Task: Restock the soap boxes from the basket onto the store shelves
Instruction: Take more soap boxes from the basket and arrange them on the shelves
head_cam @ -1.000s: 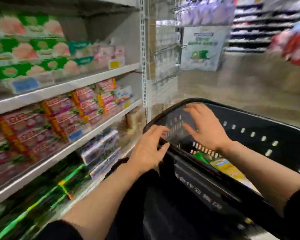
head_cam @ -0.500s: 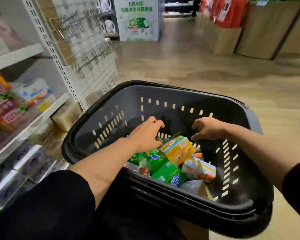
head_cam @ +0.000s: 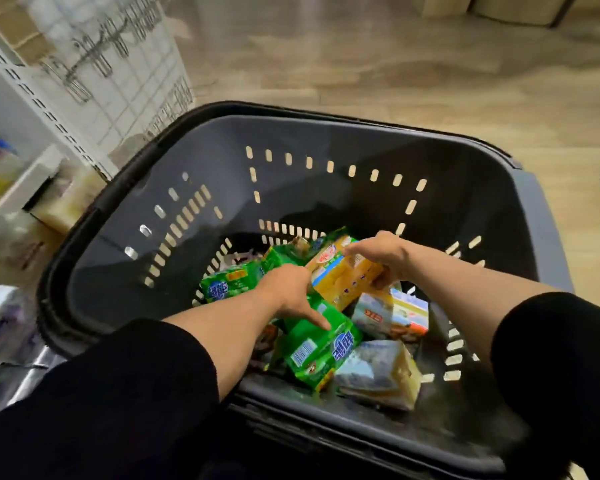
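Wooden shop floor behind, pale and blurred. At far left, white shelves with smeared stock, then a wire hook panel on the shelf end. Centre and right, a dark basket with slotted walls, seen from above, nearer and lower in view than half a second ago, when both hands hovered just over the pile with nothing held. Now down among the soap boxes at the basket bottom. Left hand resting on a green box, index finger stretched straight along its top, other fingers hidden on the far side; hard to tell whether gripped or only pressed. Another green box just left of that hand, untouched. Right hand curled over the far end of a yellow box, thumb tucked under its near edge, the box tilted up off the heap, so apparently held. Further right and nearer, a white-and-orange box and a pale wrapped box, both lying loose. Meaning for the task, as a judgement: reach finished, pick-up begun, one box probably in each hand soon; nothing yet lifted clear of the basket, nothing yet on the shelves, several boxes left to move. Shelves close by on the left, so only a turn needed after the lift.
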{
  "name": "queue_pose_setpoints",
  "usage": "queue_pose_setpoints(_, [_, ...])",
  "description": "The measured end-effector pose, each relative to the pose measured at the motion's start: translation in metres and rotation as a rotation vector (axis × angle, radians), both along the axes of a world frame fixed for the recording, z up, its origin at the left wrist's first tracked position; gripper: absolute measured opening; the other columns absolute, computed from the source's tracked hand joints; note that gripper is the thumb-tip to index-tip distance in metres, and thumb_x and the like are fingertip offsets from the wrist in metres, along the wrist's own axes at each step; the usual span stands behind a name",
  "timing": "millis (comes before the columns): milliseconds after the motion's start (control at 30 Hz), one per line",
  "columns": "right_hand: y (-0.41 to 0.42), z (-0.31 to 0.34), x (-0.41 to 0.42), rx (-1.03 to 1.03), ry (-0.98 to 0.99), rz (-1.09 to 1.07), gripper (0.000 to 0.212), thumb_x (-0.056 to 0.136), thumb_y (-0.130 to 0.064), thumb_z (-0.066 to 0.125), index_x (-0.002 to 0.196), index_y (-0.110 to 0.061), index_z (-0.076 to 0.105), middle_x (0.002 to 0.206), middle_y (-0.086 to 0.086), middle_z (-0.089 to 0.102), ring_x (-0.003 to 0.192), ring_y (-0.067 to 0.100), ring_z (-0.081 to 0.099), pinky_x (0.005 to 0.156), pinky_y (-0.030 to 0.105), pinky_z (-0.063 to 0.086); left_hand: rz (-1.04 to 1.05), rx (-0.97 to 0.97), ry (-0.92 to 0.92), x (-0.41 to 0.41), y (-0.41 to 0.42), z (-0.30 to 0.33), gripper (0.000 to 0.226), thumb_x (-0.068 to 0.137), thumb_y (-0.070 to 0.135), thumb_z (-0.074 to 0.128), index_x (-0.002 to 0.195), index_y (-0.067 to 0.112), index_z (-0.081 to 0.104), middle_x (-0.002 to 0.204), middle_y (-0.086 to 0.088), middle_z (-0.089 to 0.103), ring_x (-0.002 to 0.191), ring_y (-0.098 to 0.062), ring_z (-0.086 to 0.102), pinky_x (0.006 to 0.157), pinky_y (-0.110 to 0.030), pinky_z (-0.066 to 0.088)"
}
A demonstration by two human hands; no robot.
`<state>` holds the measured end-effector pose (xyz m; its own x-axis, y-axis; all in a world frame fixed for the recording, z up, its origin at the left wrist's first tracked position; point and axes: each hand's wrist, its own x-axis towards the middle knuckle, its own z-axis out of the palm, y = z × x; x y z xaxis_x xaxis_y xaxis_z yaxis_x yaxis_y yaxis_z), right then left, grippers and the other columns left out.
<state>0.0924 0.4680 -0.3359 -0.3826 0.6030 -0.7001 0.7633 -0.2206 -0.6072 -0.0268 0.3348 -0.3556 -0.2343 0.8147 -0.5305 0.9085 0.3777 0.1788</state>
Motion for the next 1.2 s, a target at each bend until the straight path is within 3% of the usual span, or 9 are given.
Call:
queue_pose_setpoints(67, [0.003,0.009,-0.002,0.014,0.022,-0.019,0.058,0.081,-0.021,0.074,0.125,-0.002,0.042,0.115,0.023,0.056,0.096,0.040,0.063,0.080,0.051,0.055,0.001,0.059,0.036,0.002,-0.002,0.002,0.074,0.051,0.073,0.077,0.092,0.018,0.050,0.094,-0.001,0.062,0.093,-0.025,0.060,0.070,-0.032,0.044])
queue_pose_setpoints(200, [0.020,0.035,0.000,0.082,0.057,-0.067,0.068,0.068,-0.018,0.083,0.122,0.001,0.046,0.109,0.019,0.060,0.095,0.036,0.064,0.083,0.050,0.055,-0.045,0.104,-0.038,0.012,-0.007,0.007,0.073,0.059,0.077,0.070,0.104,0.021,0.062,0.105,-0.001,0.057,0.104,-0.023,0.056,0.084,-0.034,0.047])
queue_pose_setpoints(400, [0.039,0.058,0.006,0.105,0.215,-0.175,0.045,0.062,-0.008,0.084,0.098,0.002,0.059,0.104,0.017,0.066,0.087,0.029,0.068,0.068,0.039,0.059,-0.264,-0.031,0.118,0.035,-0.002,-0.002,0.092,0.065,0.071,0.071,0.133,0.013,0.050,0.127,-0.013,0.036,0.121,-0.028,0.033,0.102,-0.040,0.037])
queue_pose_setpoints(600, [0.041,0.062,0.005,0.071,0.248,-0.213,0.058,0.063,-0.008,0.083,0.114,-0.001,0.057,0.114,0.012,0.063,0.099,0.025,0.064,0.072,0.034,0.057,-0.394,-0.099,0.112,0.034,0.007,-0.001,0.086,0.073,0.062,0.071,0.141,0.019,0.039,0.133,-0.011,0.053,0.129,-0.032,0.034,0.109,-0.041,0.031])
queue_pose_setpoints(700, [0.040,0.062,0.007,0.070,0.223,-0.180,0.053,0.065,-0.008,0.082,0.111,-0.001,0.056,0.119,0.013,0.061,0.106,0.027,0.062,0.087,0.041,0.055,-0.433,-0.118,0.073,0.033,0.009,-0.002,0.083,0.073,0.060,0.072,0.136,0.018,0.037,0.130,-0.013,0.055,0.127,-0.032,0.034,0.106,-0.044,0.035])
queue_pose_setpoints(833, [0.036,0.068,0.010,0.062,0.215,-0.150,0.058,0.069,-0.009,0.080,0.115,-0.002,0.044,0.130,0.018,0.053,0.118,0.038,0.054,0.096,0.056,0.047,-0.242,0.019,-0.100,0.030,0.003,0.006,0.076,0.061,0.047,0.087,0.109,0.013,0.038,0.112,-0.008,0.054,0.107,-0.024,0.048,0.084,-0.031,0.040])
queue_pose_setpoints(900, [0.038,0.072,0.011,0.067,0.268,-0.168,0.057,0.069,-0.008,0.079,0.115,-0.003,0.046,0.122,0.017,0.058,0.110,0.035,0.059,0.087,0.052,0.052,-0.059,0.123,-0.250,0.023,0.003,0.020,0.077,0.056,0.034,0.092,0.109,0.014,0.040,0.108,0.000,0.050,0.099,-0.019,0.050,0.077,-0.026,0.039])
queue_pose_setpoints(1033, [0.043,0.077,0.011,0.063,0.434,-0.229,0.049,0.065,-0.008,0.077,0.110,0.002,0.058,0.101,0.014,0.070,0.084,0.025,0.070,0.063,0.035,0.056,0.370,0.365,-0.404,-0.005,0.003,0.061,0.080,0.051,0.020,0.095,0.117,0.017,0.050,0.110,0.002,0.058,0.100,-0.014,0.057,0.089,-0.030,0.048])
queue_pose_setpoints(1200, [0.028,0.099,0.001,-0.017,0.691,-0.204,0.020,0.074,-0.002,0.066,0.094,-0.005,0.066,0.094,0.012,0.071,0.078,0.020,0.068,0.080,0.034,0.054,0.573,0.573,-0.480,-0.048,-0.054,0.115,0.086,0.025,0.034,0.088,0.107,0.016,0.067,0.099,0.002,0.072,0.092,-0.012,0.067,0.093,-0.037,0.053])
